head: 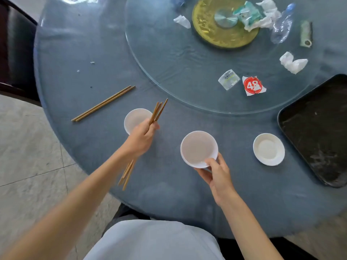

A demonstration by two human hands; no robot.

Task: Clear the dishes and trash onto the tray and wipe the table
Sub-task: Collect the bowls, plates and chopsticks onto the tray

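The right hand (216, 173) grips the near rim of a white bowl (199, 148), thumb inside, while the left hand (142, 136) clutches a bundle of chopsticks (156, 112) over a second white bowl (135, 118) on the blue table (244, 199). To the right sit a small saucer (268, 149) and the black tray (317, 132). Farther off lie loose chopsticks (103, 103) and, on the glass turntable (169, 53), wrappers, tissues (293, 62) and a plastic bottle (282, 25).

A glass turntable (169, 59) sits on its gold disc (204, 29) with a silver hub (225, 17). A dark chair (15, 49), perhaps wooden, stands at left on the pale tiled floor (28, 147).
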